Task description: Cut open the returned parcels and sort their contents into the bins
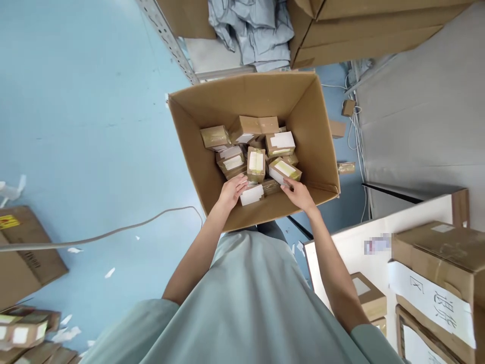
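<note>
A large open cardboard box [246, 91] stands in front of me, holding several small taped cardboard boxes with white labels. My left hand [232, 191] reaches over its near side, fingers stretched out beside a small box with a white label [252, 195]. My right hand [298, 195] has its thumb and fingers on the near edge of a tilted small cardboard box [285, 169]. Between the hands, an upright small box [256, 164] shows a pale label. How far the right fingers reach around the tilted box is partly hidden.
Behind the large box is a metal rack [166, 38] with grey plastic bags [250, 25] and big cartons [364, 33]. Stacked boxes [439, 247] stand at right. Cables [358, 136] and a grey hose [125, 229] cross the blue floor, with paper scraps at left.
</note>
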A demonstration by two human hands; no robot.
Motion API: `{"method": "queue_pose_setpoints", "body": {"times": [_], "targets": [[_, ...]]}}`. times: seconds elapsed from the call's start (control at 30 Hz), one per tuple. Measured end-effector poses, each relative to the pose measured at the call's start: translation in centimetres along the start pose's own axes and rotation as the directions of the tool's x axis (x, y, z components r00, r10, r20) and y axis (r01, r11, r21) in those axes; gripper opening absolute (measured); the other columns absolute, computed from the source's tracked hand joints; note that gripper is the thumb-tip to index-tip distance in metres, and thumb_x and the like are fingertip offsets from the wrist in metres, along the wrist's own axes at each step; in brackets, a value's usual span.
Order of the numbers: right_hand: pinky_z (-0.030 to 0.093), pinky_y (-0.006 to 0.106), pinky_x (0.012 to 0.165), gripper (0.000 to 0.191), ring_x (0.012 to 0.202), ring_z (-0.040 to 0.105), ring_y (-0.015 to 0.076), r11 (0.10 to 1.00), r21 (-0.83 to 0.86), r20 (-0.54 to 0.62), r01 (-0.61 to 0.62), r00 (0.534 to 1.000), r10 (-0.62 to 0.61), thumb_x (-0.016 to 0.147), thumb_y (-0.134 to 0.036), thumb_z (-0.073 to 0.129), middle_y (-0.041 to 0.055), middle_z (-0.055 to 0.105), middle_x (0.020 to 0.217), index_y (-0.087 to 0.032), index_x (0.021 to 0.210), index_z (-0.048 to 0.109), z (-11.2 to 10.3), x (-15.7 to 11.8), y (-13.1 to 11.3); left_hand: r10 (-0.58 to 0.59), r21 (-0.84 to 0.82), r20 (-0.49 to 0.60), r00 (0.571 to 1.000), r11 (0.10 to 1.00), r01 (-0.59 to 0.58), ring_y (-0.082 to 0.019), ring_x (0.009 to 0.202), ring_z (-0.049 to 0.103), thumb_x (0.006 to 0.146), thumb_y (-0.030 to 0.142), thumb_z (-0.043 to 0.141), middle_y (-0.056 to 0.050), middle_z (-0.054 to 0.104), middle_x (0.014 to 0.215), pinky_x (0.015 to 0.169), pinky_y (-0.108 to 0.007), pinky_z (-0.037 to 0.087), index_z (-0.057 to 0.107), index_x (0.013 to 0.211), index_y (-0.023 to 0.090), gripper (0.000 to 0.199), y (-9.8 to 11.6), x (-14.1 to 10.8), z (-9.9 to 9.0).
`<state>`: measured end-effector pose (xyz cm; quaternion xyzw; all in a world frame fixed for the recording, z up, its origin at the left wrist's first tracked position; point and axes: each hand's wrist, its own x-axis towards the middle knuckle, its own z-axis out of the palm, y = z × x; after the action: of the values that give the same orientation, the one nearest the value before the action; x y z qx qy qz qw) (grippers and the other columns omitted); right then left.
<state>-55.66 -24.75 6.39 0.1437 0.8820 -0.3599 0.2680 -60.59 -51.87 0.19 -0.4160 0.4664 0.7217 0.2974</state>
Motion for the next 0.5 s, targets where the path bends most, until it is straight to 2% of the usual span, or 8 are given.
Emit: {"method": "queue_pose_setpoints", "body": {"times": [0.13,0.27,0.37,0.5], "targets": [[0.050,0.045,0.128,0.043,0.145,0.069,0.0308,0.999,0.008,0.059,0.034,0.998,-0.034,0.108,-0.031,0.064,0.0130,0.073,0.153,-0.019,0.149,0.074,0.3,4.5,-0.6,0.028,-0.006,-0.068,0.997,1.000,-0.028,-0.024,0.118,0.080,0.090,0.024,0.077,-0.019,0.080,0.133,0.117,-0.041,0.059,0.074,0.112,0.016,0.024,1.2,2.8,-0.2],[0.052,0.044,0.126,0.044,0.142,0.071,0.0299,0.999,0.045,0.124,-0.011,0.992,0.005,0.108,-0.029,0.064,0.0159,0.074,0.151,-0.016,0.149,0.072,1.6,10.0,-0.2,0.075,0.058,-0.148,0.986,0.996,-0.067,-0.021,0.115,0.079,0.091,0.023,0.076,-0.018,0.078,0.132,0.114,-0.038,0.059,0.073,0.110,0.015,0.021,2.8,6.8,0.6],[0.054,0.043,0.124,0.043,0.142,0.071,0.0282,0.991,0.132,0.141,-0.025,0.990,0.007,0.106,-0.027,0.065,0.0146,0.073,0.153,-0.017,0.147,0.073,3.1,15.1,0.9,0.144,0.164,-0.199,0.969,0.980,-0.112,-0.021,0.117,0.077,0.092,0.023,0.075,-0.015,0.078,0.130,0.113,-0.038,0.059,0.073,0.112,0.016,0.021,3.9,11.2,1.9],[0.056,0.043,0.122,0.042,0.138,0.074,0.0276,0.964,0.266,0.104,-0.008,0.994,-0.021,0.103,-0.027,0.069,0.0119,0.076,0.149,-0.019,0.144,0.074,5.7,22.6,3.5,0.317,0.395,-0.262,0.912,0.897,-0.198,-0.027,0.126,0.074,0.093,0.027,0.081,-0.015,0.077,0.134,0.115,-0.043,0.057,0.072,0.119,0.016,0.029,5.2,19.2,3.8]]}}
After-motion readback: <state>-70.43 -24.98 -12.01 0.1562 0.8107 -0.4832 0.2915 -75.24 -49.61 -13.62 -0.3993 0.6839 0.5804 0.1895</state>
